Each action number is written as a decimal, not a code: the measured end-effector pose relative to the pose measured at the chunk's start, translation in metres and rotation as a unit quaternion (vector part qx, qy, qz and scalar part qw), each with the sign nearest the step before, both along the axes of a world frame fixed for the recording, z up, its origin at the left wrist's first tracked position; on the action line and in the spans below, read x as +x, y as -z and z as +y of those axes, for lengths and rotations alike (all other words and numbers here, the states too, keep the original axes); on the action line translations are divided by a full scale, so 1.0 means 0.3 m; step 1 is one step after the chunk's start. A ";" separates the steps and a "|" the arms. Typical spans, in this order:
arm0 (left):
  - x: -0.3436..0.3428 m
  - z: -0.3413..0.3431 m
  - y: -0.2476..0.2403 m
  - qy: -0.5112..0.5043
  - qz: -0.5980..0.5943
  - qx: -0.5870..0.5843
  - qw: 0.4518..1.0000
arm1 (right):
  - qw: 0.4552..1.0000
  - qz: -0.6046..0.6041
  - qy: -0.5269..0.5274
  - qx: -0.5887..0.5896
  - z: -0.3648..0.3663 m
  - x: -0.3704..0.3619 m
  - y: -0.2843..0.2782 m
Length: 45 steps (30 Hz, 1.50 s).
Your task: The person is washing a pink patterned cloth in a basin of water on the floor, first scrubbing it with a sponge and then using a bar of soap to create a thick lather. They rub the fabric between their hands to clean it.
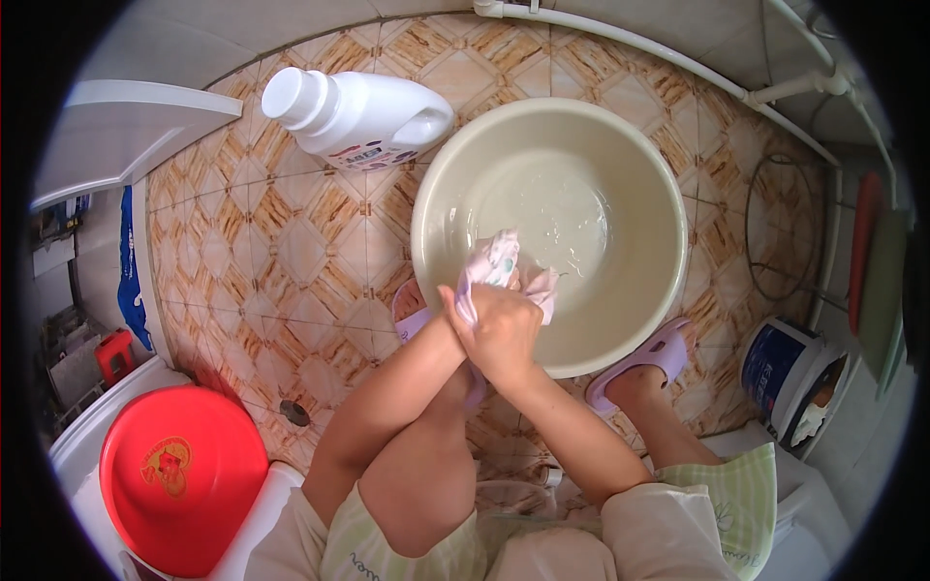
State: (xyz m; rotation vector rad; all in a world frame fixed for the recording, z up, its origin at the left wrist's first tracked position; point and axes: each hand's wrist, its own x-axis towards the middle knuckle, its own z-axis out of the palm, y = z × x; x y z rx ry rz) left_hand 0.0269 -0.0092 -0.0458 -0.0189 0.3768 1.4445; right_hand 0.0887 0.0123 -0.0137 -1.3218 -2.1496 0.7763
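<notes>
Both hands are gripping a cloth. It is bunching up, pale pink with purple and green patches.

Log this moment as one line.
right hand: curled around patterned cloth | left forearm: meets right hand, left grip hidden | basin: beneath cloth, wet inside | white bottle: left of basin

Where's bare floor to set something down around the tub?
Bare tile: left of the tub, below the bottle, short of the red basin; a smaller patch right, between tub and bucket. Crowded: the tub's near side, with hands, cloth and slippers.
</notes>
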 end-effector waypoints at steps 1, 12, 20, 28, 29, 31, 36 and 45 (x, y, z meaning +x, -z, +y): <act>0.010 0.002 -0.007 -0.003 -0.014 0.065 0.998 | 0.993 0.078 -0.038 0.084 -0.007 0.005 -0.003; 0.001 -0.018 -0.074 0.084 0.098 -0.332 0.934 | 0.982 -0.073 0.106 -0.136 0.131 0.039 0.074; 0.027 0.006 -0.076 0.056 0.021 -0.311 0.949 | 0.994 -0.090 0.056 -0.036 0.102 0.053 0.055; 0.033 -0.051 0.067 0.051 -0.026 -0.243 0.968 | 0.996 -0.089 -0.004 0.006 0.057 0.067 0.095; 0.020 -0.029 0.020 0.086 -0.004 -0.271 0.959 | 0.987 -0.087 0.077 -0.115 0.122 0.078 0.087; 0.004 -0.035 0.037 0.055 -0.054 -0.187 0.979 | 0.999 -0.029 0.033 -0.003 0.081 0.045 0.046; 0.031 0.020 -0.038 0.048 0.110 -0.220 0.968 | 0.997 -0.075 -0.017 0.004 0.095 0.080 0.098; -0.011 -0.037 0.003 0.037 0.025 -0.202 0.978 | 0.995 -0.079 0.031 -0.052 0.132 0.045 0.071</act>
